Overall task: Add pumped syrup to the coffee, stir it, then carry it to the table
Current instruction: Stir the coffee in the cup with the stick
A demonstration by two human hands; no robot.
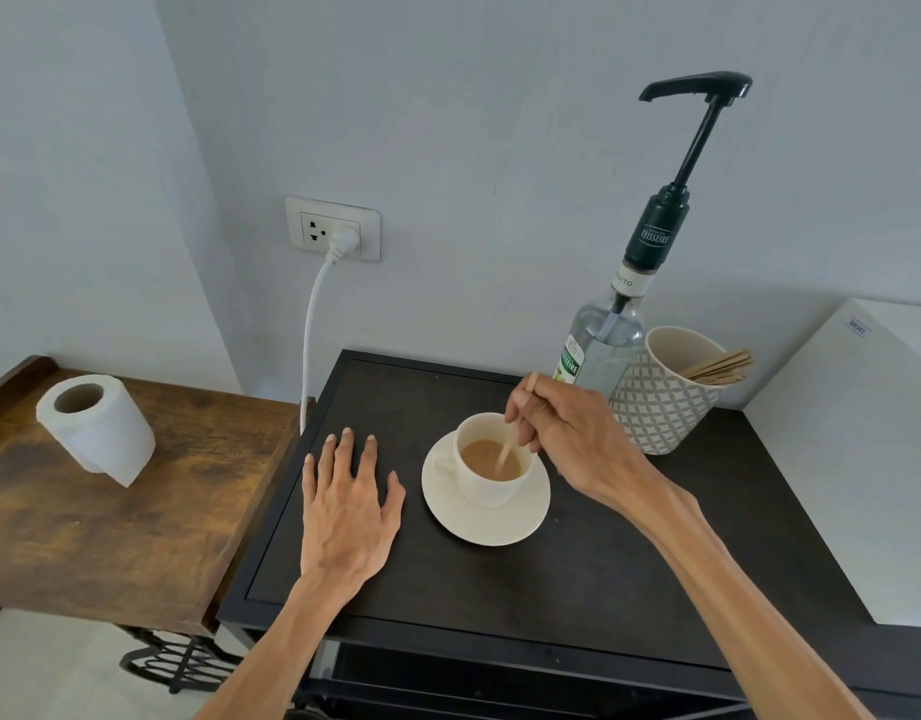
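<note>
Head view: black cart top [448, 589], grey wall [500, 122].

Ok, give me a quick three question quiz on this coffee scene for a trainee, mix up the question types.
1. True or false: the left hand is gripping the saucer.
2. What is the right hand holding? A) a metal spoon B) a wooden stir stick C) the syrup bottle
3. Fill in: the spare stir sticks stand in a patterned ____ beside the bottle.

Key: 1 false, it lies flat on the black tabletop, apart from the saucer. 2 B, its tip is in the coffee. 3 cup.
</note>
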